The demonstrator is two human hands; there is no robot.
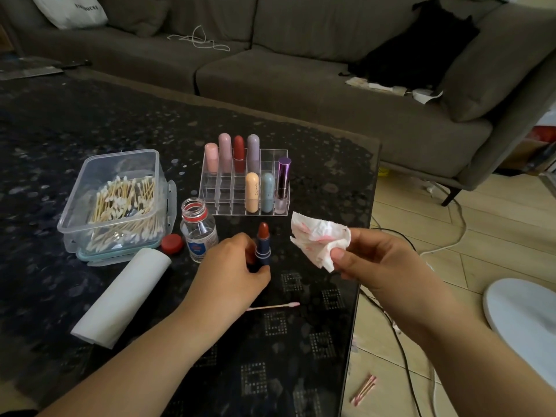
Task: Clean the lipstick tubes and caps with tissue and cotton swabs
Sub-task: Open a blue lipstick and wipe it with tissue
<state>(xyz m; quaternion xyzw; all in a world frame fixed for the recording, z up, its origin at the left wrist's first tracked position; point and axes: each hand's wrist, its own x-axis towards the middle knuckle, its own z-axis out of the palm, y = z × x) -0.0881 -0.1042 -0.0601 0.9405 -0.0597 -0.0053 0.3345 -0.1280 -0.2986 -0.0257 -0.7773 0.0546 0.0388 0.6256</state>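
Gripping upright open lipstick with left hand on dark table; pinching stained crumpled tissue with right hand, just beside clear organizer.

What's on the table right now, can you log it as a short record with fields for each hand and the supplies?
left hand: holds open lipstick upright on table
right hand: pinches stained tissue
organizer: seven capped tubes
cotton swab box: open, full
bottle: uncapped, red cap beside it
used swab: on table near left wrist
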